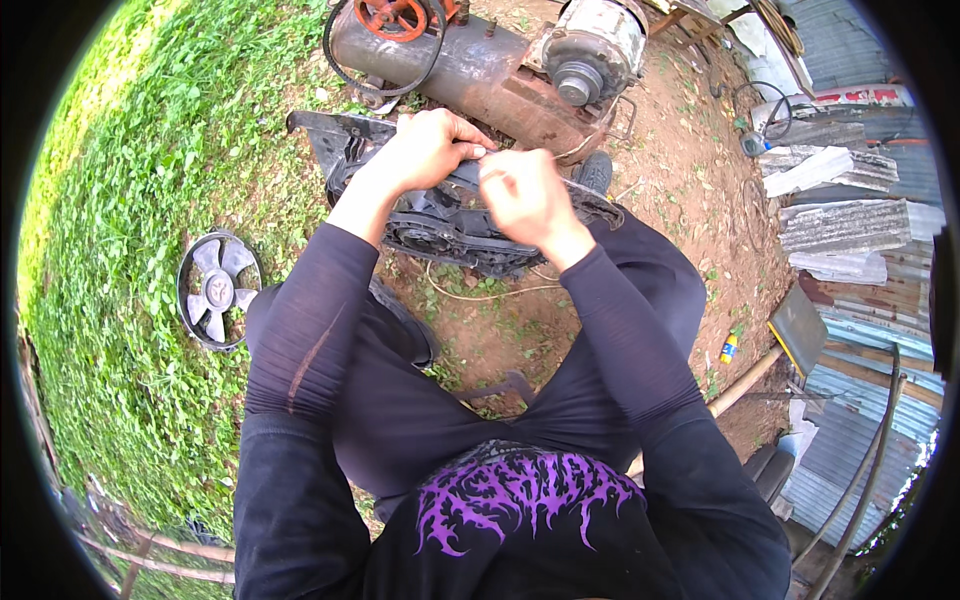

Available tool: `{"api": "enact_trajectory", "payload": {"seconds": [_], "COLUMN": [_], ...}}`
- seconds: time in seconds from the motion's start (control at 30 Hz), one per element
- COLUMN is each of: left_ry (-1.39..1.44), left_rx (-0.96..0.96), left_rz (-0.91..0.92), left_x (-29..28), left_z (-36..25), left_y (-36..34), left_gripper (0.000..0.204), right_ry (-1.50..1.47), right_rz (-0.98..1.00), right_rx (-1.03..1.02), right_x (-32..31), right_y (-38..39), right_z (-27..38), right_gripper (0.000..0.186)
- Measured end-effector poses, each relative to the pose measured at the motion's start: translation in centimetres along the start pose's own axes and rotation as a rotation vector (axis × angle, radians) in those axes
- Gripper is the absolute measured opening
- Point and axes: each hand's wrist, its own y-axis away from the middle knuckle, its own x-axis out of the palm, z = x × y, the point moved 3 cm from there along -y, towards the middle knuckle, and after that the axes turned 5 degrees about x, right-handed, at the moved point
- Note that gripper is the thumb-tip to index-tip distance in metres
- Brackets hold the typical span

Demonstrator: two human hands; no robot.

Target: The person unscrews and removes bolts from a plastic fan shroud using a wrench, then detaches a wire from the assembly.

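A grimy black assembly [430, 235], like a frame or housing, is held up between my legs in front of me. My left hand [435, 150] grips its upper edge, thumb and fingers closed there. Close to its right, my right hand [520, 195] is curled over the same assembly, slightly blurred, and whatever its fingers hold is hidden. A thin pale cord [480, 295] lies on the dirt below the assembly.
A rusty compressor tank [450, 65] with a motor [590, 55] and an orange wheel [390, 15] lies ahead. A fan in a black ring [218, 290] rests left on grass. Corrugated sheets [840, 230], a shovel [795, 325] and a yellow bottle [729, 347] are right.
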Motion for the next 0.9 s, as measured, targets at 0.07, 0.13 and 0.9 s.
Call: {"api": "enact_trajectory", "payload": {"seconds": [0.07, 0.13, 0.9], "left_ry": [0.028, 0.041, 0.010], "left_rx": [-0.049, -0.038, -0.030], "left_rz": [0.028, 0.033, 0.028], "left_x": [0.0, 0.2, 0.1], "left_z": [-0.7, -0.7, -0.6], "left_y": [-0.3, -0.2, 0.3], "left_gripper": [0.022, 0.022, 0.022], "right_ry": [0.371, 0.483, -1.372], "right_rz": [0.409, 0.555, -0.831], "right_rx": [0.069, -0.042, 0.235], "right_x": [2.8, 3.9, -7.4], "right_y": [1.2, 2.6, 5.0], "right_z": [0.1, 0.2, -7.2], "right_gripper": [0.025, 0.023, 0.031]}}
